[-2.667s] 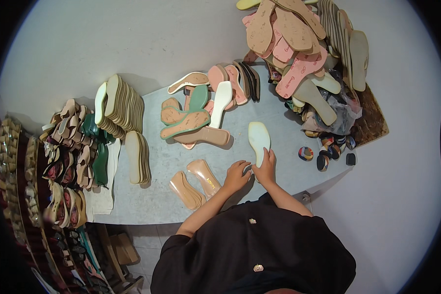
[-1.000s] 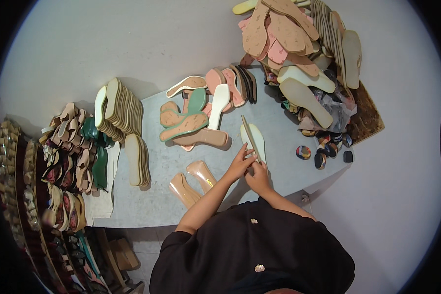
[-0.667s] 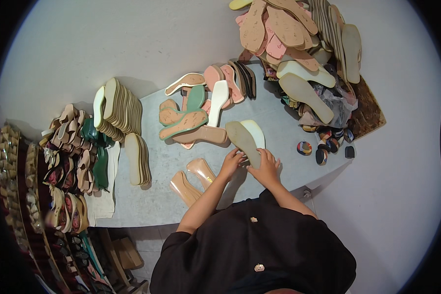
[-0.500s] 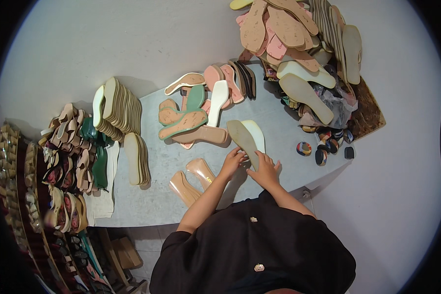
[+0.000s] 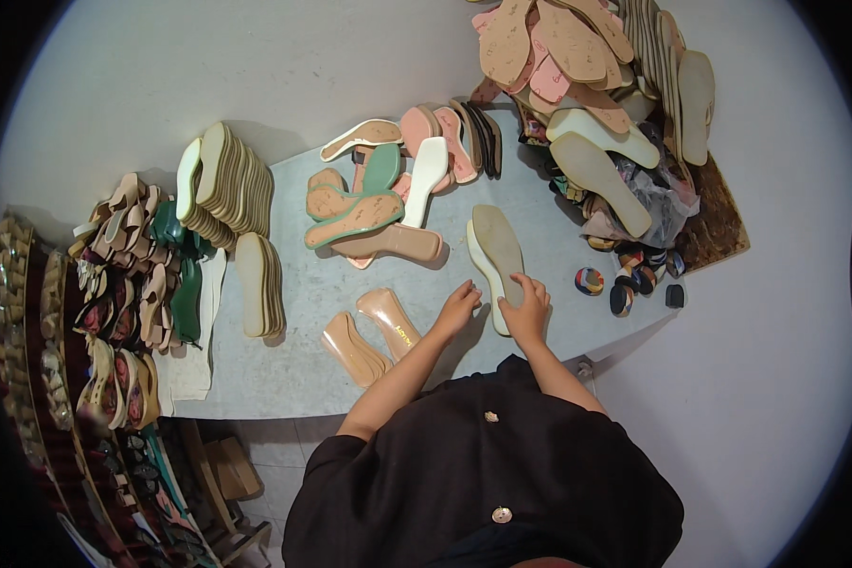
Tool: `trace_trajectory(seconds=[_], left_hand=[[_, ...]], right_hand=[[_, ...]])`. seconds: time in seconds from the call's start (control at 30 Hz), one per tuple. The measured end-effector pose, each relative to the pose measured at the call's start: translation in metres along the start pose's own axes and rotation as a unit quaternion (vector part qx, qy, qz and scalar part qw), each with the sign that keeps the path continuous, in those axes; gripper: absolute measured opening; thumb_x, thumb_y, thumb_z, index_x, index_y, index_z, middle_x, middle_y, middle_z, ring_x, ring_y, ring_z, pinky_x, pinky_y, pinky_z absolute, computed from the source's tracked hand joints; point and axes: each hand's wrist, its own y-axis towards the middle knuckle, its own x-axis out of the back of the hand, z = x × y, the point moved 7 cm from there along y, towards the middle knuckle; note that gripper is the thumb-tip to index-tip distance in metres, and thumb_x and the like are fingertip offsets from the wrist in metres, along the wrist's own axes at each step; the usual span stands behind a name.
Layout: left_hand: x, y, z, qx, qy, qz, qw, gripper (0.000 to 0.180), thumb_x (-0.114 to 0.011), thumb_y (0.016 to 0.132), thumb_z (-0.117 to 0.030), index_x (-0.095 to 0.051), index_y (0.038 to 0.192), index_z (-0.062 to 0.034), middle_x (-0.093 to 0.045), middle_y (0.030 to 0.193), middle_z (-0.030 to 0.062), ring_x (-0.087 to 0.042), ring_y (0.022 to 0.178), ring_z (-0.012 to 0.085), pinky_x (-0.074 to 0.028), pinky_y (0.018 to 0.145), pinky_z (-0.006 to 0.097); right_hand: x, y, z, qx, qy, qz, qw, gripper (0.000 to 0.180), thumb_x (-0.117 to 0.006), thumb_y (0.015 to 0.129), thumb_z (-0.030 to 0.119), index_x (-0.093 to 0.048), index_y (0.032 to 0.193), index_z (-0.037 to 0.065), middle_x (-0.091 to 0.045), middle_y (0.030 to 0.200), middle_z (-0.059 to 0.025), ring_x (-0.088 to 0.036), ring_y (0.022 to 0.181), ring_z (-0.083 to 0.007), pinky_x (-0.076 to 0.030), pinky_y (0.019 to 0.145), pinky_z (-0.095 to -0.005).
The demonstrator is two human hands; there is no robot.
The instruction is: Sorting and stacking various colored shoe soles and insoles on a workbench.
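Note:
Two shoe soles lie one over the other on the grey table in front of me. The upper, an olive-grey sole (image 5: 495, 239), partly covers a pale cream sole (image 5: 486, 263), whose left edge sticks out. My right hand (image 5: 528, 310) grips the near part of the olive-grey sole, fingers over its right side and thumb toward its left edge. Just left of the pair, my left hand (image 5: 459, 309) has its fingers curled in, apart from the soles, with nothing visible in it. Close to my left forearm lie glossy tan insoles (image 5: 353, 350), one with gold print (image 5: 385, 317).
Mixed insoles (image 5: 374, 220) lie in a heap beyond my hands. Stacked olive-grey soles (image 5: 232, 185) stand at left, near sandal uppers (image 5: 128, 284). A piled box (image 5: 719, 218) of soles is at far right, with multicoloured round pieces (image 5: 590, 281) beside the table's right edge.
The olive-grey sole has been turned and laid over the cream one, now showing at its left. My left hand has come off it; my right hand has moved right along with it.

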Motion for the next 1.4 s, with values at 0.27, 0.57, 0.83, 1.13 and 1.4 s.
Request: trace_trajectory(seconds=[0.27,0.57,0.83,1.13,1.4], left_hand=[[-0.010,-0.004,0.003,0.043,-0.046,0.018,0.998,0.070,-0.044,0.089,-0.046,-0.021,0.141,-0.0051,-0.040,0.134,0.0123,-0.044,0.117,0.0206,-0.036,0.093,0.038],[-0.018,-0.005,0.000,0.057,-0.074,0.044,0.995,0.062,-0.041,0.090,-0.050,-0.035,0.135,-0.0082,-0.041,0.134,0.0076,-0.041,0.120,0.0189,-0.032,0.096,0.042],[-0.031,0.005,0.005,0.049,-0.070,0.081,0.993,0.048,-0.041,0.090,-0.047,-0.052,0.120,-0.0108,-0.054,0.116,0.0031,-0.046,0.110,0.0127,-0.035,0.090,0.033],[-0.051,0.011,0.003,-0.041,-0.040,0.110,0.992,0.042,-0.040,0.094,-0.034,-0.050,0.124,-0.0065,-0.050,0.083,-0.0042,-0.045,0.076,0.0072,-0.038,0.070,0.021],[-0.043,0.013,-0.014,-0.177,0.045,0.061,0.981,0.050,-0.044,0.092,-0.026,-0.038,0.131,0.0048,-0.056,0.116,0.0104,-0.051,0.107,0.0167,-0.037,0.093,0.027]], right_hand=[[-0.012,-0.014,0.012,-0.009,-0.124,0.079,0.989,0.069,-0.071,0.061,0.026,-0.044,0.124,0.017,-0.045,0.117,-0.0108,-0.041,0.111,-0.0308,-0.031,0.091,-0.0459],[-0.022,-0.015,-0.001,-0.012,-0.080,0.102,0.991,0.072,-0.069,0.061,0.020,-0.039,0.126,0.014,-0.043,0.119,-0.0123,-0.041,0.114,-0.0317,-0.032,0.093,-0.0460],[-0.018,-0.017,0.001,-0.022,-0.141,0.111,0.984,0.074,-0.068,0.062,0.018,-0.035,0.128,0.014,-0.044,0.121,-0.0141,-0.043,0.114,-0.0318,-0.033,0.093,-0.0445],[0.005,-0.010,-0.007,-0.047,-0.113,0.079,0.989,0.080,-0.070,0.063,0.020,-0.032,0.132,0.016,-0.035,0.129,-0.0157,-0.034,0.121,-0.0336,-0.022,0.098,-0.0522],[0.153,0.136,-0.024,-0.051,-0.222,-0.219,0.949,0.079,-0.070,0.064,0.022,-0.032,0.133,0.016,-0.035,0.134,-0.0118,-0.028,0.126,-0.0324,-0.014,0.094,-0.0673]])
